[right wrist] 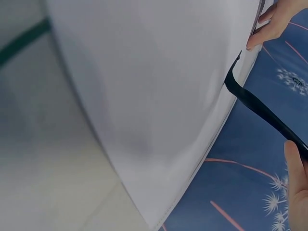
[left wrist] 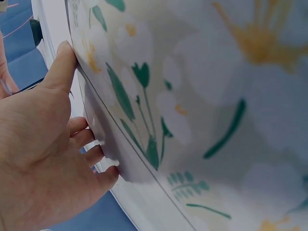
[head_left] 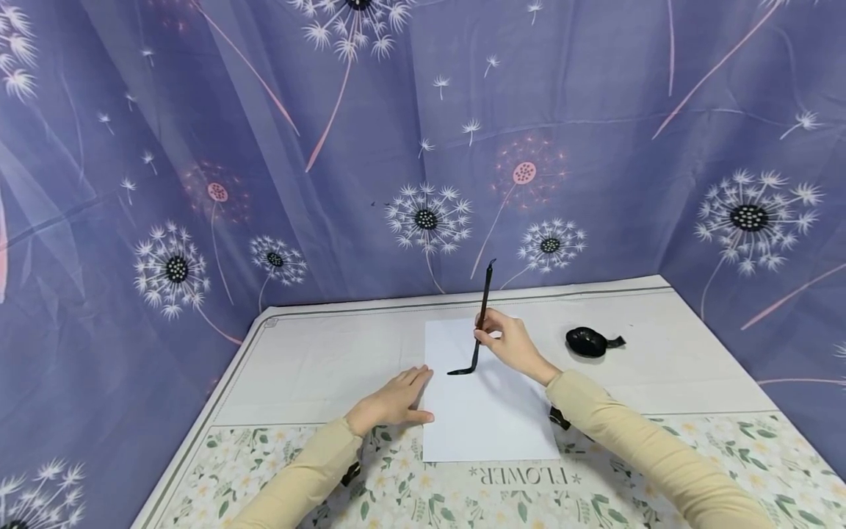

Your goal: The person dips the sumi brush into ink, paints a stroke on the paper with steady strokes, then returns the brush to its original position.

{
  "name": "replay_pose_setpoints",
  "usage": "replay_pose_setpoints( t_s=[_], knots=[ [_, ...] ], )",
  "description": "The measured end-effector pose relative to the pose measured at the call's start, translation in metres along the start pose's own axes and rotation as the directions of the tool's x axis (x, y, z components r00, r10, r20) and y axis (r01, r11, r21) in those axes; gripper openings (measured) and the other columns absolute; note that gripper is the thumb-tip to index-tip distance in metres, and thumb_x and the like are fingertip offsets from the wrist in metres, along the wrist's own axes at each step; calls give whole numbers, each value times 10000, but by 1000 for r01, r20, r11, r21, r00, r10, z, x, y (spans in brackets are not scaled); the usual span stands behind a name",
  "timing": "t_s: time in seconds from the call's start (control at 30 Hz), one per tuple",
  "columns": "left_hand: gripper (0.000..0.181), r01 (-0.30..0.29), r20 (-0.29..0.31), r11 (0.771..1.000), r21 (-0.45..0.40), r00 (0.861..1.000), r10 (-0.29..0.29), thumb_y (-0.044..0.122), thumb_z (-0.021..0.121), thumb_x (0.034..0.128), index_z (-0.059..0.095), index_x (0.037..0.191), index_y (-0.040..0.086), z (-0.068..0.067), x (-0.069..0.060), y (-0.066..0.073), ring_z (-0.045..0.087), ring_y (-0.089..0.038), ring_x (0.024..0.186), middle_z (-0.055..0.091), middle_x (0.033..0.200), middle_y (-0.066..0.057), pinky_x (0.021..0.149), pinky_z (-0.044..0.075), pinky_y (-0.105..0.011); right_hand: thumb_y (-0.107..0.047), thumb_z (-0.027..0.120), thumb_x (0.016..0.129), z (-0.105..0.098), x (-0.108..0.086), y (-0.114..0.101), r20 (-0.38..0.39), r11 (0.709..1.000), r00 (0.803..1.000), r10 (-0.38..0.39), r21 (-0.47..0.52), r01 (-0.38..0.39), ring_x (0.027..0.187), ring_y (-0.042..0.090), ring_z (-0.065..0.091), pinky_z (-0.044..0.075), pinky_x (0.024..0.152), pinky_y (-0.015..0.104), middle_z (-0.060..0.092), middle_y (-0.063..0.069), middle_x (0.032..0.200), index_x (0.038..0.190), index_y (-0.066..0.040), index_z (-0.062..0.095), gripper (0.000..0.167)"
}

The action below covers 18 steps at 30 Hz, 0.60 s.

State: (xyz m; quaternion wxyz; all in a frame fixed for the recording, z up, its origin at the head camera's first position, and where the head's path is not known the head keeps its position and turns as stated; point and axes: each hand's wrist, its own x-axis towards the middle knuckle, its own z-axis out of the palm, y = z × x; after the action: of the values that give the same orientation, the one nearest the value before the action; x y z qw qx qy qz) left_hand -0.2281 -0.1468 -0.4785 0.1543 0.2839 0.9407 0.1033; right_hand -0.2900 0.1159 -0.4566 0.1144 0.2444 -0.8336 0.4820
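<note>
A dark brush (head_left: 485,301) stands nearly upright in my right hand (head_left: 512,344), pinched between thumb and fingers partway down the handle. Its black tip is bent against the white sheet (head_left: 489,426), where a short black mark (head_left: 457,372) runs left from it. In the right wrist view the brush (right wrist: 262,109) slants up from the right hand (right wrist: 298,187), its bristles curved on the paper. My left hand (head_left: 396,399) rests at the sheet's left edge, fingers extended and thumb spread; the left wrist view shows this hand (left wrist: 41,130) from the palm side.
A small black dish (head_left: 586,342) with a short handle stands right of the sheet. A dark object (head_left: 559,418) is partly hidden by the right sleeve. The table has a white back part and a floral cover (head_left: 396,499) in front. A purple dandelion curtain (head_left: 370,147) hangs behind.
</note>
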Motion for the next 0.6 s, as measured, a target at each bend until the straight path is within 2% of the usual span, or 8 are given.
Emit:
replay_pose_setpoints(
  t_s=[0.3,0.6],
  knots=[
    [875,30,1,999,-20,1000,-30,487,605,908,200,1534,28,0,0,1,195,-357,1481,172,1610,-174,1208,226,-484,-18,657,893,-9,-1,0,2,1000,1000,12,-17,-12,848,266,697,604,683,288,721,104,850,983,-60,626,104],
    [874,21,3,1000,-15,1000,-20,487,602,911,198,1533,24,0,0,0,195,-364,1479,171,1609,-178,1205,231,-486,-35,660,895,-18,-3,3,3,998,1000,20,-59,-20,858,258,689,564,621,253,731,102,871,975,-75,623,97]
  ],
)
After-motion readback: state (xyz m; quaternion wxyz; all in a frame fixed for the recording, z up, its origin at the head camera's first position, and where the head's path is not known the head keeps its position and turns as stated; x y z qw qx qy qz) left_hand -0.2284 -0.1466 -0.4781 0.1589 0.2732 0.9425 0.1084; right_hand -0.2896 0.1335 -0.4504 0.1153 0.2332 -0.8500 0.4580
